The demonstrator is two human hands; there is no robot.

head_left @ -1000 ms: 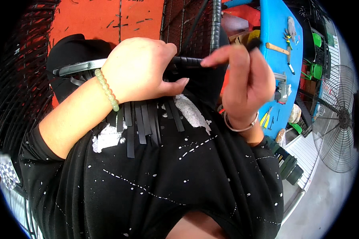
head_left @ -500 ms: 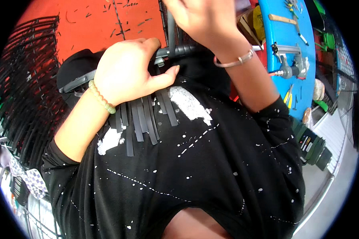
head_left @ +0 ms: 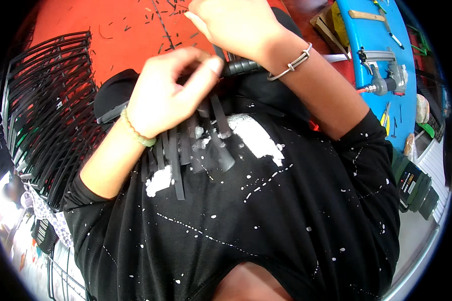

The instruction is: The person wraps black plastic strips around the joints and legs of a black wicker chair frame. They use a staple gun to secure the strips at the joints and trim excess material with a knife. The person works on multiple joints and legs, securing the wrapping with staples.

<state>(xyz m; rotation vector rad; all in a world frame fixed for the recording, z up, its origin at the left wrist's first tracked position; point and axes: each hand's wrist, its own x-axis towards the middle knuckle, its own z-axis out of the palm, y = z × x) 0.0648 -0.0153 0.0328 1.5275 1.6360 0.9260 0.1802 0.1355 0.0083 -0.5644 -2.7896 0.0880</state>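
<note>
The fingers of my left hand sit just beside the black wrapped bar, and my right hand reaches across on the far side, so only a narrow gap runs between us. Dangling black strips crowd the near side. I could pass far left, over the red surface, but black racks block the left and a grey tool obstructs the bench on the right.

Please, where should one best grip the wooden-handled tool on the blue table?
The wooden handle, I think, from above and the left: it is long and lies flat, uncovered, its free end near that edge of the blue table.
</note>
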